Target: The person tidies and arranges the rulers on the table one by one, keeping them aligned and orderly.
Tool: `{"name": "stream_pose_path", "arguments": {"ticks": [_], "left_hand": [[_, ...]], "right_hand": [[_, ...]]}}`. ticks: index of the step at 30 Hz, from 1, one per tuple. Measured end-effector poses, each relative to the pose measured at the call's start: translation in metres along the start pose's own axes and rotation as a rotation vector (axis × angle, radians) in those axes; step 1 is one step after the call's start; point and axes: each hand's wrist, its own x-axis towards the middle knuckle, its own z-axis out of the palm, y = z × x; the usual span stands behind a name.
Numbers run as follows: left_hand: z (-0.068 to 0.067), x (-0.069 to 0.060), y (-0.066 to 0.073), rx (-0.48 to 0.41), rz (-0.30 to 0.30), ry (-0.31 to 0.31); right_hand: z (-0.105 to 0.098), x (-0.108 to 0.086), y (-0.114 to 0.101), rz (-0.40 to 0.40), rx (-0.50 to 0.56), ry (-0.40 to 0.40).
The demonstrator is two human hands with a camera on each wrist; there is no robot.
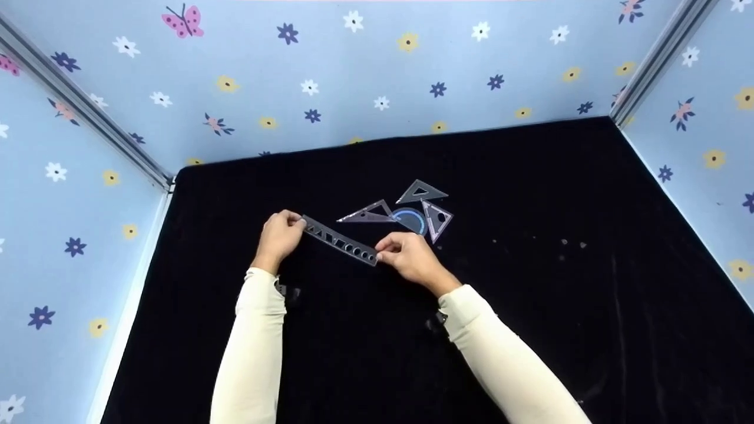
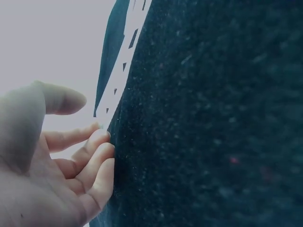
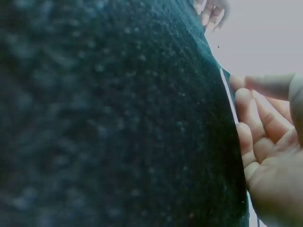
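A clear ruler with a row of cut-out shapes slants over the black cloth between the two hands. The left hand is at its upper left end. In the left wrist view, the fingertips touch the ruler, while the thumb stands apart from them. At the lower right end, the right hand pinches the ruler between thumb and fingers. Only a thin edge of the ruler shows in the right wrist view. Just beyond the right hand lies a blue-banded protractor.
Around the protractor lie three clear set squares: one on the left, one behind and one on the right. Black cloth covers the table. Flower-patterned panels enclose the back and both sides.
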Motion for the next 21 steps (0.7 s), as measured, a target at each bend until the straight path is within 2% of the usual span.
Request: {"name": "stream_pose_path", "arguments": {"ticks": [9,15,21], "left_hand": [[-0.003,-0.015,-0.002,-0.083,0.009,0.0],[0.001,-0.019,0.005,-0.08,0.045,-0.018],[0.006,-0.022,0.01,-0.078,0.056,-0.043]], "right_hand": [[-0.001,-0.015,-0.004,0.016,0.012,0.011],[0.001,-0.029,-0.006,0.007,0.005,-0.005],[0.003,-0.042,-0.014,-0.024,-0.011,-0.033]]}}
